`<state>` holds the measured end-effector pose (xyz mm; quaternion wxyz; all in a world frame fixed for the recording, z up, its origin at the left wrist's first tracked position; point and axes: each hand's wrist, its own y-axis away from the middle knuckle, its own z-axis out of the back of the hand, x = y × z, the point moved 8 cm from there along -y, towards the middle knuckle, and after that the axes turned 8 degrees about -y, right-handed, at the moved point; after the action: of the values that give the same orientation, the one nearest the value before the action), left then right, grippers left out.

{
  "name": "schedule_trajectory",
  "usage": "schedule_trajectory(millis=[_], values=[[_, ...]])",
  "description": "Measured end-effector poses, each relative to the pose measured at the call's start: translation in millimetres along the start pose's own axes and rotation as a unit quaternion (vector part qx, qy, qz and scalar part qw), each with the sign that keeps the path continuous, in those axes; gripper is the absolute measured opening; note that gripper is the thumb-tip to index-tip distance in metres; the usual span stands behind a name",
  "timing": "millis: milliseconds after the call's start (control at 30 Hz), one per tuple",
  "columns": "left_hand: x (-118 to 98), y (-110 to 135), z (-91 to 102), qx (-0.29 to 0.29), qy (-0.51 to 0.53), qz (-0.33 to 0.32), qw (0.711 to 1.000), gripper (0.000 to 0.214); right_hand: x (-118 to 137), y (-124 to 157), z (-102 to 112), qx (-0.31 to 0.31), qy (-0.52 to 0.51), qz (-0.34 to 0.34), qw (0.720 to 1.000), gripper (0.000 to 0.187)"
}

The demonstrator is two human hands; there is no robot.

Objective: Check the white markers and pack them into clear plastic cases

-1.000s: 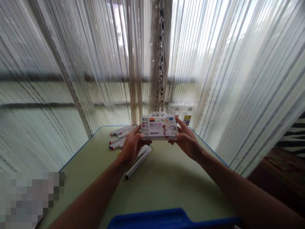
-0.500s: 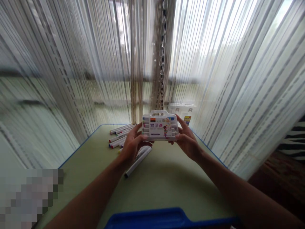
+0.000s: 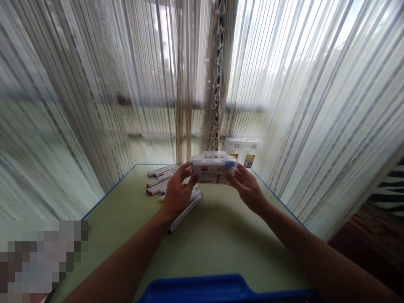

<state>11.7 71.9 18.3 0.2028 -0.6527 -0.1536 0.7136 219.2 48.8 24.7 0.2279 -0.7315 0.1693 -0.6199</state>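
Note:
Between both hands, above the far part of the green table [image 3: 233, 252], a clear plastic marker case [image 3: 210, 168] with a printed label is held. It is tipped so that its top and handle face me more, and a blue-capped marker shows inside. My left hand [image 3: 180, 189] grips its left end, thumb on the front. My right hand [image 3: 248, 187] closes round the right end. Below and left of the case, several white markers [image 3: 158, 183] with coloured caps lie on the table. One dark-capped marker [image 3: 186, 213] lies nearest me, partly behind my left hand.
Behind the table's far right corner are clear cases with yellow labels [image 3: 249, 160]. String curtains [image 3: 142, 84] hang round the table, with a bead strand [image 3: 217, 75] in the middle. A blue plastic edge [image 3: 195, 288] is closest to me. A pixelated patch covers the lower left.
The case has tilted in my hands, its top turning towards me and its label foreshortened. It sits slightly lower against the curtain. Both hands keep their hold, and the view has shifted a little.

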Motion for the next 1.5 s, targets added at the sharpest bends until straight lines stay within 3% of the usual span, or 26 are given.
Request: schedule_trajectory(millis=[300, 500, 700, 933, 1200, 1500], values=[[-3.0, -1.3, -1.7, 0.006, 0.0, -0.053, 0.999, 0.047, 0.9, -0.1, 2.1, -0.011, -0.002, 0.011, 1.0, 0.047], [2.2, -2.9, 2.2, -0.026, -0.03, -0.023, 0.999, 0.052, -10.0, -1.2, 6.7, -0.012, 0.006, -0.017, 1.0, 0.046], [-0.6, -2.1, 4.7, -0.039, 0.004, 0.009, 0.999, 0.051, -19.1, 2.7, 5.5, 0.007, 0.032, -0.036, 0.999, 0.041], [-0.3, -1.3, 2.0, -0.029, 0.012, 0.032, 0.999, 0.049, -19.8, 5.9, 9.2, -0.049, 0.016, -0.096, 0.994, 0.052], [8.7, -2.1, 3.8, -0.035, 0.008, 0.066, 0.997, 0.041, -14.8, 7.0, 6.1, -0.046, -0.006, -0.096, 0.994, 0.051], [4.3, -2.0, 5.3, -0.04, -0.008, 0.069, 0.997, 0.038, -14.9, 6.1, 5.8, -0.012, 0.061, -0.081, 0.995, 0.053]])
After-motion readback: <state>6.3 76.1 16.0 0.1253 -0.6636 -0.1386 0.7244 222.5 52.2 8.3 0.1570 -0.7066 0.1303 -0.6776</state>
